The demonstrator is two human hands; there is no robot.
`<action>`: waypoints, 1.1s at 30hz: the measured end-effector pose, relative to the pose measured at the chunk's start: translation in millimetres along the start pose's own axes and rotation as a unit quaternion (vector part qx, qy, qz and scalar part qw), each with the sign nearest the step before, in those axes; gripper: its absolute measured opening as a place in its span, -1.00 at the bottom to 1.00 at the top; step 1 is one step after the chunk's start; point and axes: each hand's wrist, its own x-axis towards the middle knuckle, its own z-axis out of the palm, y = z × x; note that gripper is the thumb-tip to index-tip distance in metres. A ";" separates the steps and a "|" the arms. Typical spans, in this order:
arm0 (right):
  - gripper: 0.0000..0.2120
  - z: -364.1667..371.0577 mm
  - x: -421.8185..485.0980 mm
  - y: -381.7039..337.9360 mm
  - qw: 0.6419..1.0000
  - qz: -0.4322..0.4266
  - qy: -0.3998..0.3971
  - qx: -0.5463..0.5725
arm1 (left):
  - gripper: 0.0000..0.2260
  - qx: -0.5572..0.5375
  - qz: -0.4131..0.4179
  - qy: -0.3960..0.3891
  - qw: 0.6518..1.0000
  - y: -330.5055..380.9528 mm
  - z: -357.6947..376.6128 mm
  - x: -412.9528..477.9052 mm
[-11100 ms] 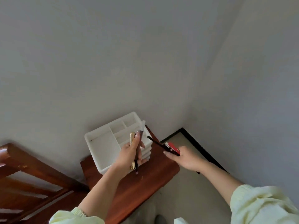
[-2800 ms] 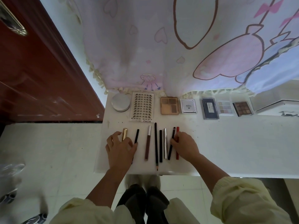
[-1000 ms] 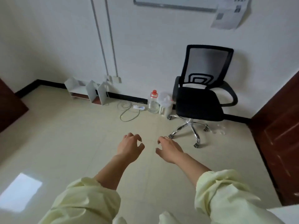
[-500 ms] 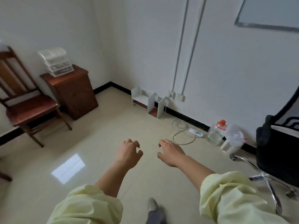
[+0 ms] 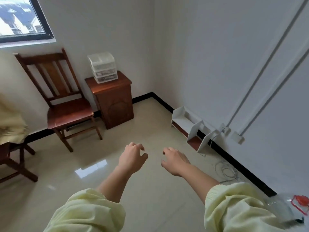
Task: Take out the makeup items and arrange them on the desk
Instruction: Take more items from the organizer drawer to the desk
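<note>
- Hanging out in front over the floor [image 5: 150, 190], the left hand [image 5: 132, 158] and the right hand [image 5: 175, 162] hold nothing. The fingers [image 5: 138, 146] of both are loosely curled, with the thumbs apart from them.
- The task's thing here, as I judge it, is the clear drawer organiser [image 5: 102, 66]. It stands on the top surface of the wooden cabinet [image 5: 115, 104] in the corner, well apart from both hands. Something dark shows through its lower drawers, but which makeup items are inside I cannot tell. The surface meant to receive them is out of view.
- The organiser looks light, so a one-handed tug on a drawer could drag or tip the whole unit. A second hand on its top would steady it.
- A drawer pulled too far could come free and scatter small items over the hard tiles.
- Thin pencils and tubes bunched in one hand may slip out on the way back.
- The chair [image 5: 63, 97] stands just beside the cabinet on its left and the wall closes its right, so the approach is from the front, over bare tile.
- Along the right wall lie a white floor rack [image 5: 189, 126], a loose cable coil [image 5: 225, 169] and a red-capped bottle [image 5: 299, 203] near the right sleeve. Drifting that way risks a snagged foot.
</note>
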 end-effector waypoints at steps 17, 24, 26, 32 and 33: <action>-0.72 -95.8 418.3 -102.9 0.997 -0.063 0.022 -0.047 | -0.74 -0.015 -0.090 0.029 0.995 -149.7 -95.0 385.0; -0.71 -137.9 567.8 -143.5 0.992 -0.092 0.027 -0.082 | -0.71 0.007 -0.071 0.067 0.995 -196.6 -144.2 517.4; -0.70 -147.4 616.8 -155.6 0.990 -0.103 0.036 -0.091 | -0.69 0.012 -0.069 0.074 0.995 -212.7 -154.8 560.0; -0.69 -166.5 772.6 -186.3 0.987 -0.123 0.028 -0.103 | -0.68 0.031 -0.089 0.078 0.993 -258.6 -177.9 697.7; -0.70 -170.1 790.0 -189.9 0.987 -0.121 0.021 -0.104 | -0.68 0.035 -0.094 0.074 0.992 -262.2 -179.3 712.0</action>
